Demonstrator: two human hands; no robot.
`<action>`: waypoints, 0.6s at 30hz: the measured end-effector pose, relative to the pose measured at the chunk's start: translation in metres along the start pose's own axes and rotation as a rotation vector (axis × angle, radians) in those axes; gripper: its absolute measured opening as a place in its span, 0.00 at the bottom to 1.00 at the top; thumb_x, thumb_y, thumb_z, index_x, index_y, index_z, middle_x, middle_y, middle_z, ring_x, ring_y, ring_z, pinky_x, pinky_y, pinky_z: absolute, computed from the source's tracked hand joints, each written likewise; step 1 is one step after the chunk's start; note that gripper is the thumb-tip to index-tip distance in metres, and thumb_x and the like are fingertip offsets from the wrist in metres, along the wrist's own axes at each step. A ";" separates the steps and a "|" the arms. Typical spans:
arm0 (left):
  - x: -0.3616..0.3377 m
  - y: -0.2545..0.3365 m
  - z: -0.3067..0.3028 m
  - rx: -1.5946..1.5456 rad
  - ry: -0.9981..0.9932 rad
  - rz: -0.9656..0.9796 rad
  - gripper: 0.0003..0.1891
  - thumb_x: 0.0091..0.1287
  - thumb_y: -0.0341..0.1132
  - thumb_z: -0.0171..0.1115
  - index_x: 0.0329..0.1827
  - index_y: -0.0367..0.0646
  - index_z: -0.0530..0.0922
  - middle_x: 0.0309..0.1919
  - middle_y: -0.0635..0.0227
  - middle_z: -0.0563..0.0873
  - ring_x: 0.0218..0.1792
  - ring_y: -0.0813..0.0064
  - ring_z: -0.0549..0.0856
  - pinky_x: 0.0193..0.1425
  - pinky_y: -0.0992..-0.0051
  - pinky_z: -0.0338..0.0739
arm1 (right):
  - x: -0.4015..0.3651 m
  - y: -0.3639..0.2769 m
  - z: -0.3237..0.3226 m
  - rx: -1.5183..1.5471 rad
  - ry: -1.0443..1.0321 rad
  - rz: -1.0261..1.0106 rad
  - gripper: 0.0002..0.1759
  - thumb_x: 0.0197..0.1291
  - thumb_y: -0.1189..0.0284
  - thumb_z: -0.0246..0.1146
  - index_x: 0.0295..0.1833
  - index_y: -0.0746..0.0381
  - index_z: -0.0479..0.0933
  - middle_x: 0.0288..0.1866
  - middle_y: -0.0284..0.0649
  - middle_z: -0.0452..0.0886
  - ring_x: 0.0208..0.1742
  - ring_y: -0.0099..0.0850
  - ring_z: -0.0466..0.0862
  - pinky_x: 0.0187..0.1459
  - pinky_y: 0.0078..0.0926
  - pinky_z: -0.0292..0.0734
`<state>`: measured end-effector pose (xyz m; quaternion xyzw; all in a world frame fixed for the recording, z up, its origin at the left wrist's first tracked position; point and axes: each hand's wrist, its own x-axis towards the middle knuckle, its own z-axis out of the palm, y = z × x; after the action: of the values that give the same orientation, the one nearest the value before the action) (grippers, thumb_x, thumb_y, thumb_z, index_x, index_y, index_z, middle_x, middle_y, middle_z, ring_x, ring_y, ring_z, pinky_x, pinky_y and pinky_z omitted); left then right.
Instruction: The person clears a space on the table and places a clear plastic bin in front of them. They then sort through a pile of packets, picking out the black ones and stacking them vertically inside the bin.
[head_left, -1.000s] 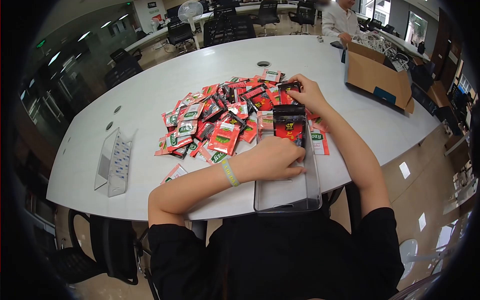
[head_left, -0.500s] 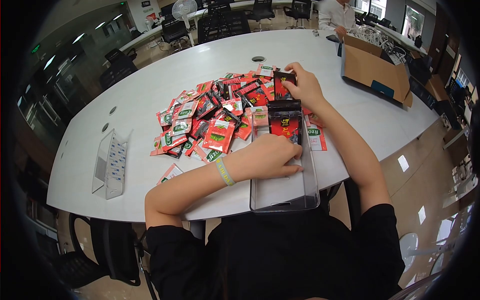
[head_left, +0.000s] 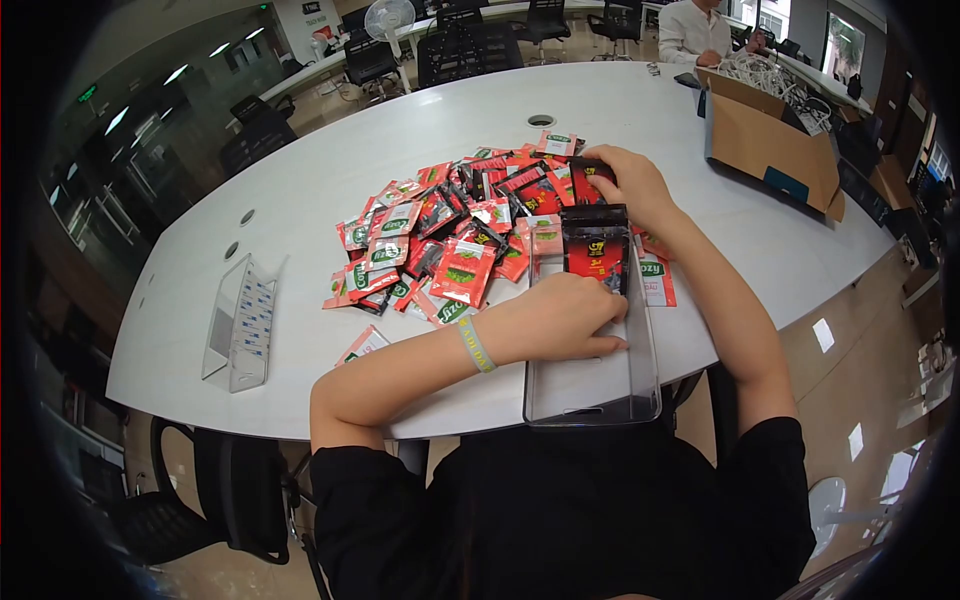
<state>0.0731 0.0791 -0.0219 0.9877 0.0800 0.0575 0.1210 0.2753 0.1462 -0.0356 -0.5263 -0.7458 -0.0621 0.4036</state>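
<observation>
A clear plastic tray (head_left: pixel 590 405) lies at the table's front edge, with black-and-red coffee sachets (head_left: pixel 597 250) standing at its far end. My left hand (head_left: pixel 575 318) reaches into it, fingers curled against the sachets' lower part and thumb apart; some fingertips are hidden. Just beyond the tray, my right hand (head_left: pixel 637 187) pinches another black-and-red coffee sachet (head_left: pixel 588 185) between thumb and fingers. Left of both hands spreads a mixed pile of red Cozy sachets (head_left: pixel 466 272) and black ones. One Cozy sachet (head_left: pixel 655 283) lies by the tray's right side.
A second clear holder (head_left: pixel 252 335) with a blue-printed panel stands at the left of the white table (head_left: pixel 300 405). At the back right, an open cardboard box (head_left: pixel 770 150) holds white cables (head_left: pixel 765 75). A person in a white shirt (head_left: pixel 688 32) is behind it.
The whole view has shifted slightly, so everything sits farther right. My right hand and its sachet are a little lower against the pile; my left hand stays in the tray.
</observation>
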 end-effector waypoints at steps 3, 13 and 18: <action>0.000 -0.001 0.002 0.006 0.020 0.015 0.18 0.62 0.46 0.60 0.37 0.37 0.78 0.26 0.58 0.83 0.31 0.60 0.83 0.36 0.64 0.76 | -0.002 0.002 0.002 -0.023 -0.074 0.004 0.16 0.54 0.71 0.61 0.49 0.59 0.74 0.41 0.42 0.82 0.44 0.43 0.80 0.44 0.37 0.74; 0.000 0.001 -0.001 -0.011 -0.005 -0.010 0.18 0.62 0.46 0.60 0.37 0.37 0.78 0.25 0.58 0.82 0.31 0.59 0.83 0.36 0.63 0.76 | -0.012 0.024 0.042 0.100 -0.357 -0.010 0.16 0.55 0.67 0.59 0.50 0.59 0.74 0.48 0.42 0.80 0.51 0.37 0.80 0.50 0.28 0.74; 0.001 0.000 0.000 -0.020 -0.008 -0.011 0.18 0.62 0.46 0.60 0.36 0.37 0.78 0.24 0.59 0.82 0.30 0.59 0.83 0.35 0.63 0.76 | -0.020 0.036 0.056 0.625 -0.303 0.206 0.14 0.56 0.67 0.58 0.48 0.59 0.74 0.46 0.43 0.80 0.49 0.38 0.80 0.49 0.30 0.74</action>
<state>0.0738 0.0794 -0.0221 0.9863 0.0843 0.0537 0.1316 0.2781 0.1762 -0.0984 -0.4533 -0.7230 0.2887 0.4341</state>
